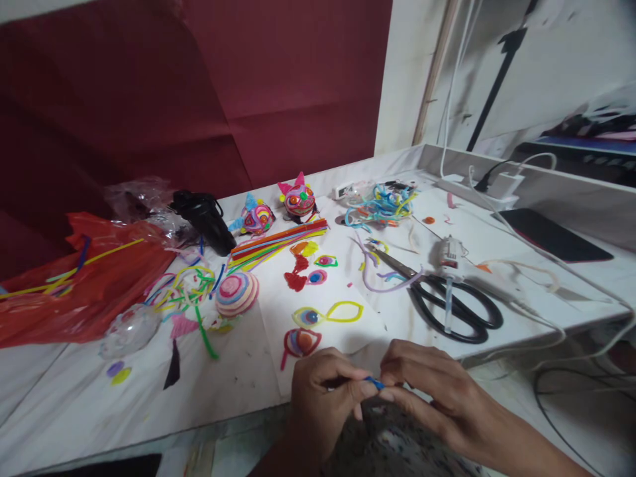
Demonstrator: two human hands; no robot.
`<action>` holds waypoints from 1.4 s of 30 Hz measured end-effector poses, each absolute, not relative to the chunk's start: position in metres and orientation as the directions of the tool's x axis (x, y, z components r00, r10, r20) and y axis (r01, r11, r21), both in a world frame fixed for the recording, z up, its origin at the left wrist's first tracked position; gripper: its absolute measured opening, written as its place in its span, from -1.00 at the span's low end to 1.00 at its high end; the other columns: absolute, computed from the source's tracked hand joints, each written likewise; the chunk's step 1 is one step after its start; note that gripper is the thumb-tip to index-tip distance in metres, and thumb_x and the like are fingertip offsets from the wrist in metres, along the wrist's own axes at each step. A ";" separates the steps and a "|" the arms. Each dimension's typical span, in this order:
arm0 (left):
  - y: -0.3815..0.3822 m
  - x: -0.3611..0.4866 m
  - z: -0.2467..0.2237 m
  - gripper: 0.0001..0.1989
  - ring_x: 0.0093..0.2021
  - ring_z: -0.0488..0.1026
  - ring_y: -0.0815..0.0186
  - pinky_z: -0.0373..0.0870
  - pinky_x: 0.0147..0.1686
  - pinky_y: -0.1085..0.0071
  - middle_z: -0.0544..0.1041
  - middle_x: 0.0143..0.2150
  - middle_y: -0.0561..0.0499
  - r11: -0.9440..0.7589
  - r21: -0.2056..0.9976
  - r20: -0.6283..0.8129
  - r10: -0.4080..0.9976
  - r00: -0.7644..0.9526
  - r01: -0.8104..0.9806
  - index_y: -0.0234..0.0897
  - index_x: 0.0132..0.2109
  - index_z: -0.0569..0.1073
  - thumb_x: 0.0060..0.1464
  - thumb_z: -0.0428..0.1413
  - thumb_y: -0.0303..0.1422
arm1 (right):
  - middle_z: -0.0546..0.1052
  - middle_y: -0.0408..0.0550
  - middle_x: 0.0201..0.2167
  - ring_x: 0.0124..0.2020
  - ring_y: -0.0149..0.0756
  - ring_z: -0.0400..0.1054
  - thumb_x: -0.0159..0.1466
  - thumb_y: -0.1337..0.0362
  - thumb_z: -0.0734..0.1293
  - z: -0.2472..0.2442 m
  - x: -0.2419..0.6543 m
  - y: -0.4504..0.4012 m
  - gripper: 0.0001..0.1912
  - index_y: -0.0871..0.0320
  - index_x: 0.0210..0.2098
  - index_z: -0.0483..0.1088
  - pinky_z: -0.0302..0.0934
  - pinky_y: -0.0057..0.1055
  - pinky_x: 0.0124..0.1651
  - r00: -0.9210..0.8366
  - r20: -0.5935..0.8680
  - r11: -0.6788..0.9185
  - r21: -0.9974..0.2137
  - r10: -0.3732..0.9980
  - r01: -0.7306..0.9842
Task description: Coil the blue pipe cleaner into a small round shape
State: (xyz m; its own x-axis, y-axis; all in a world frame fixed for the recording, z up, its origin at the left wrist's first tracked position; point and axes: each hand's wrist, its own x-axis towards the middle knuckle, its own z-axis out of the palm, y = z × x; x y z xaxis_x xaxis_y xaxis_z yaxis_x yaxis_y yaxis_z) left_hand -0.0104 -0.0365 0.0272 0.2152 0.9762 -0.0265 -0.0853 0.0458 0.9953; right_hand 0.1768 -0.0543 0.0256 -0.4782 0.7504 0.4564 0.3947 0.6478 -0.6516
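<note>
Close to my lap, at the table's front edge, my left hand (325,394) and my right hand (434,384) meet fingertip to fingertip. Both pinch a short piece of blue pipe cleaner (375,383); most of it is hidden by the fingers. Just beyond lies a white sheet (342,341) bearing several coiled pipe-cleaner shapes. Among them are a red eye-like shape (302,342) and a yellow one with a blue centre and an open loop (311,317). A striped coiled dome (237,293) sits left of the sheet.
Black-handled scissors (450,308) lie at the right beside a glue gun (453,255). Behind are a bundle of straight pipe cleaners (278,245), two colourful animal-like heads, the pink-eared one (299,199) farther right, and a tangle of blue strands (387,204). Red plastic (99,278) covers the left.
</note>
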 end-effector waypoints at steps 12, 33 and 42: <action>-0.039 -0.009 0.026 -0.86 -0.58 0.54 0.28 0.50 -0.54 0.43 0.58 -0.57 0.05 -0.082 0.995 0.066 0.969 0.238 0.057 -0.05 -0.39 0.67 -0.04 0.22 -0.41 | 0.45 -0.16 -0.39 -0.36 -0.35 0.38 0.34 0.33 0.24 0.018 0.180 -0.050 -0.93 0.01 -0.25 0.32 0.24 -0.39 -0.33 -0.480 0.418 0.615 -0.683 0.771 0.393; -0.027 -0.006 0.026 -0.82 -0.56 0.53 0.28 0.48 -0.51 0.45 0.55 -0.60 -0.02 0.050 0.983 -0.097 0.959 0.265 0.177 -0.35 -0.37 0.58 0.01 0.13 -0.34 | 0.48 -0.13 -0.45 -0.42 -0.39 0.36 0.31 0.19 0.30 0.006 0.174 -0.040 -0.83 0.15 -0.33 0.43 0.21 -0.46 -0.38 -0.287 0.312 0.405 -0.834 0.906 0.374; -0.022 -0.005 0.025 -0.83 -0.59 0.50 0.34 0.47 -0.52 0.48 0.53 -0.62 -0.01 0.098 0.986 -0.129 0.957 0.260 0.132 -0.41 -0.34 0.56 -0.01 0.14 -0.37 | 0.61 -0.06 -0.40 -0.38 -0.39 0.46 0.25 0.31 0.36 0.006 0.167 -0.035 -0.85 0.13 -0.22 0.57 0.30 -0.47 -0.33 -0.227 0.436 0.483 -0.845 0.871 0.230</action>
State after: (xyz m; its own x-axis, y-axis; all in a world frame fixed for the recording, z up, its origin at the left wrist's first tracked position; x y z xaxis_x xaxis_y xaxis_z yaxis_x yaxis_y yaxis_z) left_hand -0.0053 -0.0221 0.0252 0.2600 0.9569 -0.1295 0.1322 0.0976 0.9864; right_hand 0.1665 -0.0353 0.0058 -0.2272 0.8708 0.4359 0.2300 0.4829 -0.8449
